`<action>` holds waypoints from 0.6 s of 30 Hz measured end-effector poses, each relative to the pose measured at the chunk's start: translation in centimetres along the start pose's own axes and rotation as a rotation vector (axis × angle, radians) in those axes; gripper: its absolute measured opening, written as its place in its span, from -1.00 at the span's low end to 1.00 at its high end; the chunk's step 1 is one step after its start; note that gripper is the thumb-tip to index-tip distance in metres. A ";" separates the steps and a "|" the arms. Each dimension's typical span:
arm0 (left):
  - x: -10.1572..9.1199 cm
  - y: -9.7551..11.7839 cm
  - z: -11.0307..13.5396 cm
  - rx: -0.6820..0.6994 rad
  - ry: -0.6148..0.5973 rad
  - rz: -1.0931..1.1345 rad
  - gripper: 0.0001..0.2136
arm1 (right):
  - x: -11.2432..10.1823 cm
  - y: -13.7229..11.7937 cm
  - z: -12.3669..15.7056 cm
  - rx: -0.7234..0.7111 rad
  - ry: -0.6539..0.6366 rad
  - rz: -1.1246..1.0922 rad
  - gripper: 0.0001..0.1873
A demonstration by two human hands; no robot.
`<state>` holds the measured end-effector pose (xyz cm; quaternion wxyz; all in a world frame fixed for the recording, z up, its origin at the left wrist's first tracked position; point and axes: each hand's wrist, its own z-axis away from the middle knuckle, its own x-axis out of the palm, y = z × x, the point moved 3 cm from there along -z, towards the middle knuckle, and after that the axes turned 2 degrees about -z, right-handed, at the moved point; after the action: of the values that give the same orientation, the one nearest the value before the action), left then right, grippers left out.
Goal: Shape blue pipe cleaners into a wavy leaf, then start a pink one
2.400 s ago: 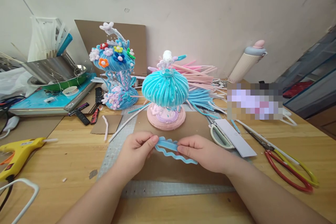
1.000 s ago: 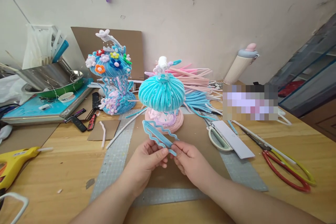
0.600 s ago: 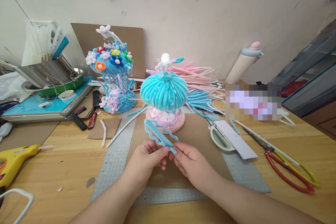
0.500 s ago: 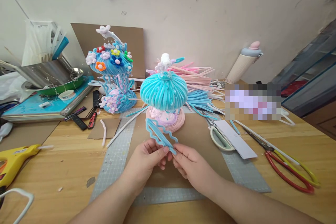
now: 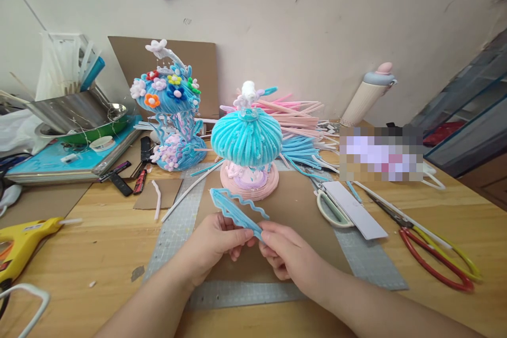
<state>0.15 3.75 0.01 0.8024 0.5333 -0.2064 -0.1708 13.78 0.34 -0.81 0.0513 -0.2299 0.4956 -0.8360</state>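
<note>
Both hands grip light-blue pipe cleaners (image 5: 234,212), some straight and some bent into waves, over a brown cardboard sheet. My left hand (image 5: 221,237) pinches them between thumb and fingers near the lower middle. At their lower right end my right hand (image 5: 285,245) is closed on them. Just beyond stands a turquoise jellyfish-like lamp shape (image 5: 246,140) of pipe cleaners, with a pink and lilac round base (image 5: 249,182). To its left is a finished-looking blue one covered with small flowers (image 5: 166,90).
White-handled scissors (image 5: 335,211) lie beside a white card (image 5: 356,210); red-and-yellow-handled scissors (image 5: 435,256) are farther right. A yellow glue gun (image 5: 27,243) lies at left. Pink and blue pipe-cleaner bundles (image 5: 301,149) sit behind. The cardboard sheet (image 5: 312,206) covers a grey cutting mat (image 5: 368,253).
The pipe cleaners' free upper end has swung left and down, away from the pink base. Both hands have shifted slightly and still hold them.
</note>
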 end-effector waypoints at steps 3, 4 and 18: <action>-0.1 0.0 0.0 0.023 0.002 -0.006 -0.84 | 0.1 0.1 -0.1 -0.014 0.031 0.019 -0.77; -0.1 0.0 0.0 0.030 0.001 -0.006 -0.84 | 0.1 0.1 -0.1 -0.017 0.039 0.029 -0.77; 0.1 0.2 -0.1 0.055 0.011 -0.078 -0.83 | 0.0 0.6 -0.2 -0.082 0.054 0.182 -0.75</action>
<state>0.31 3.80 0.16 0.7812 0.5639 -0.1856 -0.1932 13.63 0.21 -1.44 0.1043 -0.1629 0.5494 -0.8128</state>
